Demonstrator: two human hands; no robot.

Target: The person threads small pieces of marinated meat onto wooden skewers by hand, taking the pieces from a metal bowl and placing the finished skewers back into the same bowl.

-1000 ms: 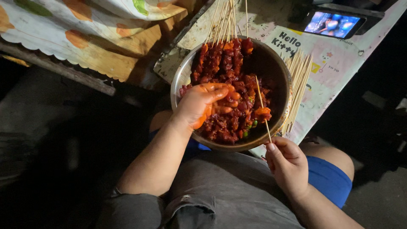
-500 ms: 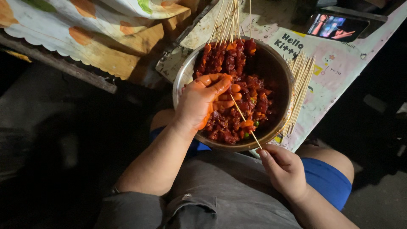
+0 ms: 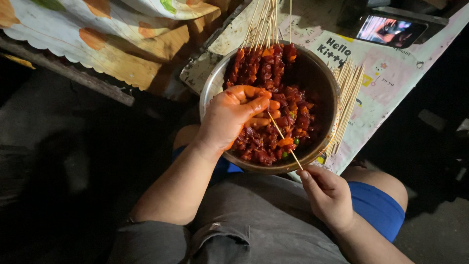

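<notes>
Head view, looking straight down onto the person's lap. A round metal bowl sits at the near edge of the counter, partly overhanging the knees. The bowl holds chunks of red marinated meat with a few bits of orange and green vegetable among them.

Left hand: inside the bowl, palm down, fingers curled over the meat and stained orange-red with marinade. The fingertips are closed on a piece near the tip of a thin wooden skewer; exactly which piece is pinched cannot be made out.

Right hand: just outside the bowl's near rim, above the right thigh. Thumb and forefinger are pinched shut on the lower end of the skewer, the other fingers loosely folded. The skewer slants up and to the left from this hand, across the rim, to the left fingertips.

Finished skewers, already loaded with meat, lie against the far side of the bowl, their bare ends pointing away over the rim. A bundle of bare skewers lies on the counter, just beside the bowl's right rim.

Counter covering: pale printed sheet with cartoon figures. A phone with a lit screen stands at the far right. A patterned cloth with orange shapes covers the surface at the upper left.

The person wears grey shorts over a blue garment
</notes>
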